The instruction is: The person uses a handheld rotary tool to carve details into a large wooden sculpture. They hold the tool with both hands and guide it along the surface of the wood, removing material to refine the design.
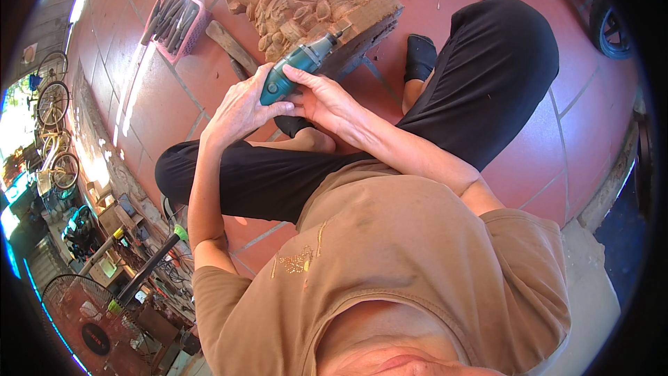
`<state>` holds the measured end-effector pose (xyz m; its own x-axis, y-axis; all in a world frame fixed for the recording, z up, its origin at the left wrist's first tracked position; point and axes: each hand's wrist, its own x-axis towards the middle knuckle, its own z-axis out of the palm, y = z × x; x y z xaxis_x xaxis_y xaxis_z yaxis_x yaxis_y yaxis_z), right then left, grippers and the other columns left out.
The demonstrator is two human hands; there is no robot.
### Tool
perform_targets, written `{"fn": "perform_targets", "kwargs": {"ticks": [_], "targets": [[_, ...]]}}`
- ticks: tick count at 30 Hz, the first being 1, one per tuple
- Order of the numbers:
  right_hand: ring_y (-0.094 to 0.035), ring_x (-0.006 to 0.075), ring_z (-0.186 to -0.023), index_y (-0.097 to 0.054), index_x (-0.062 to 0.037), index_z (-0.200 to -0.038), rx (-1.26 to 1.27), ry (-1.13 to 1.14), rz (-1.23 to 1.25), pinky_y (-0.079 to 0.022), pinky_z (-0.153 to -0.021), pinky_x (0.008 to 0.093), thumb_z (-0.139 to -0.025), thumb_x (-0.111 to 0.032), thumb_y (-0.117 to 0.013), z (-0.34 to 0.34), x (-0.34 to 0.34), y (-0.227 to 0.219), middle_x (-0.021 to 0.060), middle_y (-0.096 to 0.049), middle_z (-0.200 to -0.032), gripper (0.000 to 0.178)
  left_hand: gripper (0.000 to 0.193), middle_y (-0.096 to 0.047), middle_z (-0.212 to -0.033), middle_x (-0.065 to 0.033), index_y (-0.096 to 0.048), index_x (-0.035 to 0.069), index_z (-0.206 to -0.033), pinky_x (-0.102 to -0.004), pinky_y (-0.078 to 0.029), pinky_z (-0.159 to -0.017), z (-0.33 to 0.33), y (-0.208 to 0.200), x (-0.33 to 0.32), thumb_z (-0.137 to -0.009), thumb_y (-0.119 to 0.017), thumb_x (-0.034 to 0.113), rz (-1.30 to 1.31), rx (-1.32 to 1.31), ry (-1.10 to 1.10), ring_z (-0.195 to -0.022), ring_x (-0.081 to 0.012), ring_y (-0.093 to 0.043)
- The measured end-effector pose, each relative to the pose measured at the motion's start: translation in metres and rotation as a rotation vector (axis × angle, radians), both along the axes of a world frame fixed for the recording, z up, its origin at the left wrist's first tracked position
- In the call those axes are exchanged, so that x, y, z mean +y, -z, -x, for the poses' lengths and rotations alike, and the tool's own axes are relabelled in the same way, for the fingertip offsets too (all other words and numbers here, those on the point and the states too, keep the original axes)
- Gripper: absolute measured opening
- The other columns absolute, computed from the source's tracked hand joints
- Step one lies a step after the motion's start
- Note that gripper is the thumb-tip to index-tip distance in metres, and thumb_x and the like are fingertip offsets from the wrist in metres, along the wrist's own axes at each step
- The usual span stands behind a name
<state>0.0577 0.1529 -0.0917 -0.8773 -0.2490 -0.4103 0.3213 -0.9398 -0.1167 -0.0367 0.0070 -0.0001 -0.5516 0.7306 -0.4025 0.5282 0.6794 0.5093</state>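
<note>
A teal rotary tool (306, 60) lies across both my hands, its thin metal bit pointing up and to the right toward a carved wooden block (296, 0). My left hand (236, 106) grips the tool's rear end, the fingers partly hidden behind it. My right hand (321, 99) closes on its underside with the thumb on the body. Relief work covers the block, and its flat edge at the right sits close to the bit; whether they touch, I cannot tell.
A pink basket (198, 30) packed with chisels stands left of the carving, with a wooden mallet (228, 44) between them. My crossed legs in black trousers frame the red tiled floor (536, 139). Bicycles, a fan (90, 327) and clutter line the left; a wheel (609, 28) is at right.
</note>
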Motion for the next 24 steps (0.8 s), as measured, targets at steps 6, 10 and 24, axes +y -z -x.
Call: {"fn": "perform_targets", "kwargs": {"ticks": [6,10,24], "targets": [[-0.069,0.0238,-0.105,-0.063,-0.0057,-0.120,-0.013,0.005,-0.004,-0.058,-0.090,0.0456,-0.097,-0.027,-0.071,-0.0016,-0.0006,-0.0001,0.0101,-0.070,-0.114,0.033,0.073,-0.070,-0.106,-0.0263,-0.045,0.007,-0.141,-0.0474,-0.052,-0.084,0.0012,0.0004,-0.0002,-0.083,-0.081,0.034,0.005,-0.015,0.003,-0.102,-0.0453,-0.067],[-0.069,0.0233,-0.104,-0.063,-0.0060,-0.121,-0.008,0.005,-0.005,-0.058,-0.088,0.0443,-0.097,-0.027,-0.071,-0.0021,-0.0003,-0.0002,0.0103,-0.070,-0.115,0.033,0.073,-0.070,-0.105,-0.0265,-0.045,0.008,-0.141,-0.0475,-0.052,-0.084,0.0027,0.0015,-0.0005,-0.083,-0.081,0.033,0.017,-0.023,0.004,-0.101,-0.0456,-0.067],[-0.067,0.0208,-0.105,-0.064,-0.0071,-0.121,-0.010,-0.007,-0.023,-0.057,-0.090,0.0424,-0.096,-0.030,-0.072,-0.0046,-0.0004,-0.0036,0.0079,-0.070,-0.115,0.035,0.074,-0.070,-0.104,-0.0268,-0.045,0.007,-0.141,-0.0472,-0.053,-0.083,0.0043,0.0012,0.0004,-0.082,-0.082,0.032,0.038,-0.029,0.016,-0.101,-0.0456,-0.068]]}}
